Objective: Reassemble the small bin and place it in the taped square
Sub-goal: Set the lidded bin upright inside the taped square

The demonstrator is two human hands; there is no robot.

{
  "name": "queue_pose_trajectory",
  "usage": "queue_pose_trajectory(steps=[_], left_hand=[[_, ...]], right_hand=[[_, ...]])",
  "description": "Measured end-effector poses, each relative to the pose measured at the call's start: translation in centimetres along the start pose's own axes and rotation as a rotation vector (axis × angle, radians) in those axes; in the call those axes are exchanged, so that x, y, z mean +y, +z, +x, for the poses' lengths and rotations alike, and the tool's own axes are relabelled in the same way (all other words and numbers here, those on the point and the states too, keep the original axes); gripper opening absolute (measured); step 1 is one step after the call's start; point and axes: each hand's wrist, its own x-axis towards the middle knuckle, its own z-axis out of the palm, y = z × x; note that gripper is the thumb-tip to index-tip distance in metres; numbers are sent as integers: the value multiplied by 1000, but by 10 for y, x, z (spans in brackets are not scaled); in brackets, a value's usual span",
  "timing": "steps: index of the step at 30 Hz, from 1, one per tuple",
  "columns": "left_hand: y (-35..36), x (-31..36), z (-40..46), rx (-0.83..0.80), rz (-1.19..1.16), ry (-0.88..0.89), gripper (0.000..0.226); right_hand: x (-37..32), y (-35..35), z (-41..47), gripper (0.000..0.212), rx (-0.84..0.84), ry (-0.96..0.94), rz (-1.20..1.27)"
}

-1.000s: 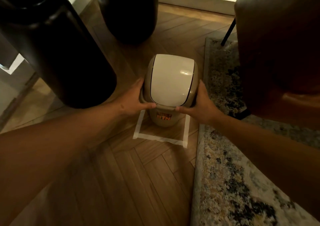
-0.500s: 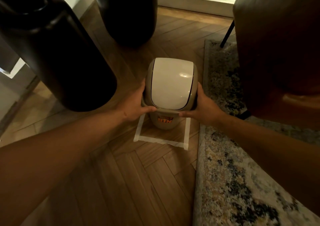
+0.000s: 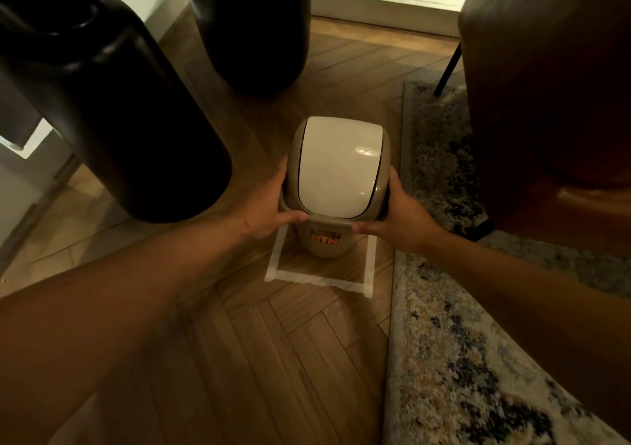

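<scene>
The small bin (image 3: pixel 324 240), beige with a white swing lid (image 3: pixel 336 164) seated on top and an orange label on its front, stands upright inside the taped square (image 3: pixel 317 279) on the wooden floor (image 3: pixel 259 359). Its base sits toward the far side of the square, with the near strip of tape well clear in front of it. The left hand (image 3: pixel 266 205) is wrapped around the lid's rim on one side, thumb pressed along the front edge; the right hand (image 3: pixel 399 211) clasps the opposite side the same way, so both grip the bin's top. Whether the base fully rests on the floor I cannot tell. Just beside the square's right strip lies the edge of a patterned rug (image 3: pixel 461 342). Two large dark vases (image 3: pixel 112 110) stand on the floor beyond and to the left, and a brown chair (image 3: pixel 553 103) sits over the rug's far end.
</scene>
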Motion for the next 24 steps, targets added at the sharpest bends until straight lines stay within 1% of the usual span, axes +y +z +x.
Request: queue_pose_trajectory(steps=[4,7,9,11,14,17,20,24], left_hand=[[0,0,-1,-21,-33,-4,121],[-2,1,-2,-22,-36,28,119],[-2,-1,-5,-8,-35,42,114],[-3,-5,-8,-25,-38,25,111],[-1,-11,-11,-37,13,17,101],[1,-12,-10,-26,26,37,93],[0,-13,-9,-20,25,19,93],[1,-17,-10,-25,-3,-6,96]], right_hand=[[-1,0,-1,135,-3,-2,-4],[-2,-1,-2,132,18,-8,4],[-4,0,-3,126,44,-2,15],[-5,3,-6,120,34,9,11],[-1,5,-15,108,12,8,-66],[4,3,-19,104,1,-13,-90],[4,1,-19,102,-5,-16,-78],[4,2,-22,99,1,28,-31]])
